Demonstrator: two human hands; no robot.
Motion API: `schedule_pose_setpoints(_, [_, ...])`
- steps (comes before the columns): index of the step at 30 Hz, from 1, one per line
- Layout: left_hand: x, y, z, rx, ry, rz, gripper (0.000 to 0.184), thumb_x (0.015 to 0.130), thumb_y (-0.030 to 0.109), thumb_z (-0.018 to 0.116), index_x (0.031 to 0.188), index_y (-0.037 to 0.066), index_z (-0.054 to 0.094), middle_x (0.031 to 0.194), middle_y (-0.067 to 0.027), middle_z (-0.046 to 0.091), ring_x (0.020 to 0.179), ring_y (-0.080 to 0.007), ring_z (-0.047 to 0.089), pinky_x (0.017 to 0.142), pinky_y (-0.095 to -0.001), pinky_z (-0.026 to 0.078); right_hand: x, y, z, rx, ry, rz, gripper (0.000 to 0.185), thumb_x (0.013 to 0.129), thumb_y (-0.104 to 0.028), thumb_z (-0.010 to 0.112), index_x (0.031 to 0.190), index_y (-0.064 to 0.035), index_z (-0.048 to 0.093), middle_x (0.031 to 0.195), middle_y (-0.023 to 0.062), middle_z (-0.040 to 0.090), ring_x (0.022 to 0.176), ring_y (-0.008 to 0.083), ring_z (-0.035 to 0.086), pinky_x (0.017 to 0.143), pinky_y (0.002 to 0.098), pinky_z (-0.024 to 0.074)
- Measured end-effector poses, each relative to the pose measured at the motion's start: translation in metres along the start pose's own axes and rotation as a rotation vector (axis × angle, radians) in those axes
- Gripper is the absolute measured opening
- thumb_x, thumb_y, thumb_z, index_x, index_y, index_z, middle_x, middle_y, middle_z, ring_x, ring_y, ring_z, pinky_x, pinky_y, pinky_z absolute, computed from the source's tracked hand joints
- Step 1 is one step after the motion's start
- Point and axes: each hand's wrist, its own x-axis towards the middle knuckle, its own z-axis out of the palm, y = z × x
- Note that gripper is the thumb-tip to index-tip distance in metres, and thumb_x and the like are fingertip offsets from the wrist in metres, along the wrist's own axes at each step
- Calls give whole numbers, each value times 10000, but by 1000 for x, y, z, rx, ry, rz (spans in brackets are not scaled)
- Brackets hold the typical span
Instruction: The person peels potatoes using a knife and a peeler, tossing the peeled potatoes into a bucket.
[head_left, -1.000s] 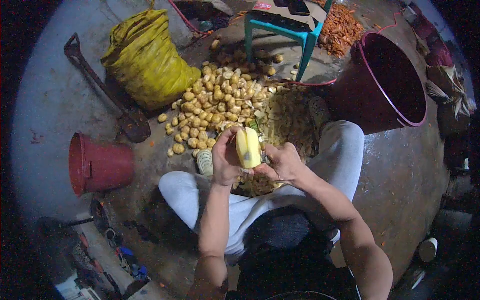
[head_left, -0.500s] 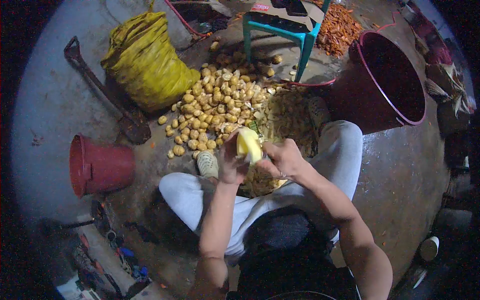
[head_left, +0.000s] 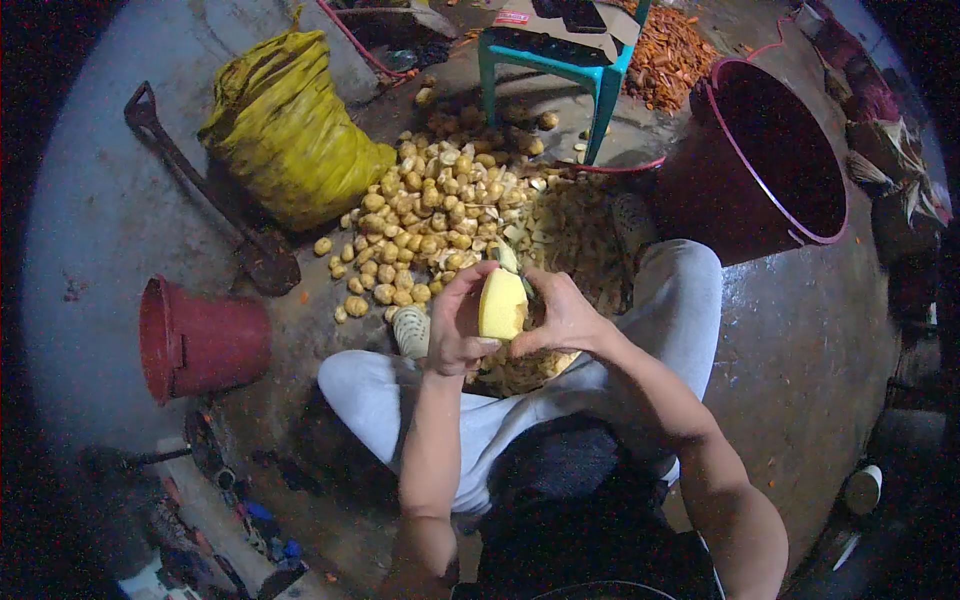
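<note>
A mostly peeled, pale yellow potato (head_left: 500, 304) is upright in front of me, with a brownish patch on its lower right side. My left hand (head_left: 458, 325) is closed around its left side, thumb below. At its right edge is my right hand (head_left: 562, 318), fingers curled and thumb against the potato. A small dark bit shows between those fingers and the potato, but what it is stays hidden. Just above, a pale strip of peel (head_left: 507, 258) shows. Beyond my hands lies a heap of potatoes (head_left: 440, 205), with peelings (head_left: 570, 225) to its right.
A yellow sack (head_left: 290, 130) and a shovel (head_left: 200, 195) are at the far left. A small red bucket (head_left: 215, 335) stands left, a large dark red tub (head_left: 690, 190) right. Behind the heap is a teal stool (head_left: 601, 85) bearing cardboard; orange pieces (head_left: 665, 60) are piled beyond.
The potato has turned from tilted to upright, showing a broad peeled face. My right hand has shifted slightly up and left, its thumb now against the potato.
</note>
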Motion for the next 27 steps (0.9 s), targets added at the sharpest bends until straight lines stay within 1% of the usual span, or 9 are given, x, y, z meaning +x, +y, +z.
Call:
schedule_pose_setpoints(2, [0, 0, -1, 3, 2, 0, 888, 516, 186, 833, 1294, -3, 448, 1148, -76, 560, 1065, -194, 558, 961, -331, 443, 0, 2, 5, 10, 90, -102, 918, 477, -679, 797, 937, 74, 544, 713, 208, 572, 651, 294, 575, 636, 400, 460])
schedule_pose_setpoints(6, [0, -3, 1, -27, 25, 15, 874, 506, 194, 848, 1273, -1, 478, 1140, -83, 583, 1058, -198, 573, 951, -327, 455, 0, -8, -1, 18, 42, -31, 887, 495, -622, 810, 949, 109, 593, 780, 259, 641, 737, 358, 661, 700, 423, 510])
schedule_pose_setpoints(8, [-1, -7, -1, -38, 27, 32, 878, 504, 194, 861, 1272, -2, 481, 1141, -84, 588, 1056, -198, 577, 949, -327, 458, -2, -7, 0, 54, 49, 14, 847, 516, -672, 768, 849, 81, 573, 681, 243, 563, 588, 349, 552, 578, 412, 446])
schedule_pose_setpoints(9, [-1, -9, -2, -49, 28, 50, 883, 502, 194, 873, 1270, -3, 485, 1141, -84, 593, 1054, -199, 581, 946, -327, 461, -2, -8, 0, 54, 50, 14, 847, 516, -672, 768, 849, 81, 573, 681, 243, 563, 588, 349, 552, 578, 412, 446])
schedule_pose_setpoints(11, [0, -10, -5, -26, 41, 87, 897, 498, 192, 889, 1274, -3, 483, 1147, -83, 593, 1062, -198, 579, 949, -330, 462, -3, -9, 1, -45, 87, -79, 779, 584, -608, 766, 880, 93, 603, 647, 237, 611, 598, 388, 628, 604, 434, 504])
schedule_pose_setpoints(15, [2, -10, -3, -41, 97, 163, 926, 487, 168, 920, 1284, -1, 480, 1164, -79, 589, 1085, -196, 575, 960, -342, 462, -5, -13, 1, -104, 50, -13, 697, 674, -597, 709, 832, 73, 597, 579, 229, 567, 552, 406, 601, 553, 448, 489])
schedule_pose_setpoints(20, [1, -17, -12, 15, 142, 194, 916, 486, 137, 919, 1280, 2, 481, 1171, -76, 584, 1096, -199, 570, 971, -348, 456, -8, -7, 11, -131, 110, -146, 527, 833, -525, 593, 814, 1, 608, 525, 218, 533, 514, 418, 569, 513, 457, 479])
schedule_pose_setpoints(24, [3, -13, -3, 41, 183, 217, 862, 527, 108, 875, 1280, -4, 470, 1185, -75, 564, 1095, -191, 563, 972, -335, 450, -9, -11, 8, -290, 113, -151, 466, 859, -484, 578, 838, -20, 620, 518, 213, 536, 503, 420, 561, 522, 466, 483])
schedule_pose_setpoints(27, [4, -7, 2, -19, 154, 128, 821, 557, 82, 807, 1291, -11, 451, 1190, -80, 554, 1094, -190, 559, 969, -329, 450, -6, -7, 9, -83, 159, -82, 549, 800, -527, 639, 873, 17, 620, 552, 223, 556, 525, 407, 589, 534, 452, 489])
